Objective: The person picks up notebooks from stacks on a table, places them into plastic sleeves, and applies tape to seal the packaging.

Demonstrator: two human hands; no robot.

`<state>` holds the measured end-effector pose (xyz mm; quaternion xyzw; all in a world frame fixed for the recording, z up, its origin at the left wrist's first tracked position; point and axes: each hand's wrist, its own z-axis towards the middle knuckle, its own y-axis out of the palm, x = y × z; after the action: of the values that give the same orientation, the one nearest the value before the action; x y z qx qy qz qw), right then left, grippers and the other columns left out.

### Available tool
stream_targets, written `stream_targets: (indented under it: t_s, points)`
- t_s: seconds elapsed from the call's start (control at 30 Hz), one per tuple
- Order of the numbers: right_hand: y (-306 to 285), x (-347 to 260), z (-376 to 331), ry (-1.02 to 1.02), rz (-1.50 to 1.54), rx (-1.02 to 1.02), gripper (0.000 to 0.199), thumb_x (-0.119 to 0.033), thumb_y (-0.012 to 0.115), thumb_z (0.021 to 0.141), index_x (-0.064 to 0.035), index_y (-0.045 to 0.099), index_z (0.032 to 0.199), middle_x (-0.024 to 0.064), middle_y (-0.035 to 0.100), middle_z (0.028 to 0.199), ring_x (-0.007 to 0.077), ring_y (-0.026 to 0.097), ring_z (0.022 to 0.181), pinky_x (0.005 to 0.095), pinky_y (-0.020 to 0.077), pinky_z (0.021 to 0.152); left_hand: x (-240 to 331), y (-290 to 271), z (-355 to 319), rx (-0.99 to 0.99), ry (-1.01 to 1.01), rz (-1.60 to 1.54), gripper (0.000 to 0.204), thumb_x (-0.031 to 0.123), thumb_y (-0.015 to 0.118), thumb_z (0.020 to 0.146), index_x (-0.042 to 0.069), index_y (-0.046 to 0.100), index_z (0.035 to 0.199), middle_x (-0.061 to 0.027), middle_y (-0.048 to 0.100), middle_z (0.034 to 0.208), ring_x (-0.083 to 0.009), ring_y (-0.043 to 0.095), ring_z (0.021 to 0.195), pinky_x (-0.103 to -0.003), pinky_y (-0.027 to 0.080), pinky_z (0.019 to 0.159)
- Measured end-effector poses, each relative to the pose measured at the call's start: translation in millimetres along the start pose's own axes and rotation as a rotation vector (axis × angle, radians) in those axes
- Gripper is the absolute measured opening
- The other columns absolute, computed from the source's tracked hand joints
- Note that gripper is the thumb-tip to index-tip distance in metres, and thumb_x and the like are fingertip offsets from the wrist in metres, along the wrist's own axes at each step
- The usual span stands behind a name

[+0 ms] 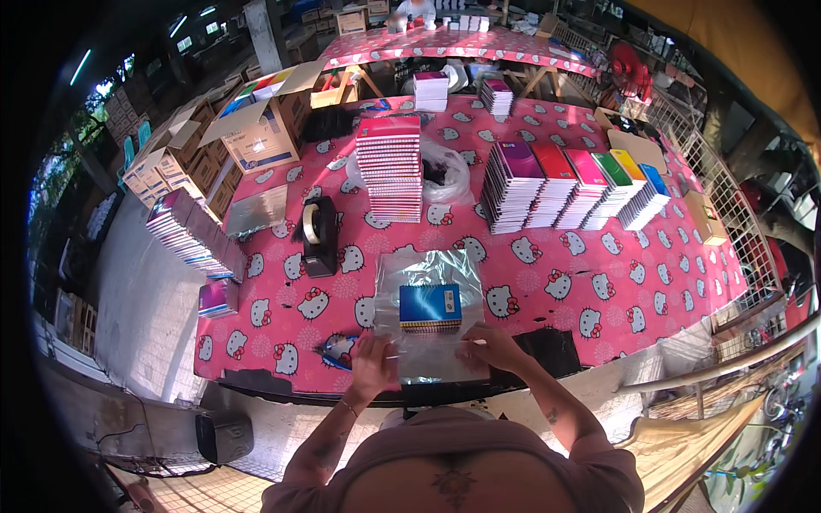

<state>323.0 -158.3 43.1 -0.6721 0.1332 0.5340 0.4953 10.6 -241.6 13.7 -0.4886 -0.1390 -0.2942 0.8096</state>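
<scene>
A small stack of spiral notebooks (430, 306) with a blue cover on top lies on a clear plastic sheet (428, 267) at the table's near edge. The spiral binding faces me. My left hand (374, 362) pinches the near left edge of the plastic. On the other side, my right hand (493, 347) has its fingers closed on the near right edge. Neither hand touches the notebooks. Just beyond my left hand lies a small blue-and-white item (339, 349), too unclear to name. Farther left stands a black tape dispenser (320, 239) with a roll of tape.
A tall red notebook stack (390, 171) rises beyond the plastic, beside a crumpled plastic bag (446, 175). Coloured notebook stacks (517, 188) line the right. More notebooks (192, 235) lean along the left edge, near cardboard boxes (261, 137). A person (416, 12) is at the far table.
</scene>
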Motion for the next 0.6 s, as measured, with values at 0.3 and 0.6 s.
stream_targets:
  t_s: [0.3,0.6]
  points:
    - [-10.6,-2.9,38.4,0.086,-0.373,0.397,0.033,-0.022,0.07,0.087,-0.0113,0.066,0.118,0.01,0.065,0.116,0.0268,0.062,0.109,0.042,0.0472,0.092,-43.0,8.0,46.9,-0.107,-0.567,-0.612,0.017,0.012,0.061,0.091,-0.001,0.071,0.095,-0.0122,0.074,0.092,-0.0203,0.069,0.083,-0.035,0.053,0.074]
    - [76.3,-46.1,44.1,-0.196,-0.697,0.247,0.057,-0.031,0.066,0.089,-0.008,0.052,0.139,0.0133,0.049,0.139,0.0308,0.045,0.133,0.0546,0.0347,0.108,-76.3,29.1,57.2,-0.006,-0.704,-0.823,0.022,0.015,0.059,0.094,-0.003,0.072,0.094,-0.0121,0.074,0.089,-0.0171,0.069,0.082,-0.03,0.054,0.076]
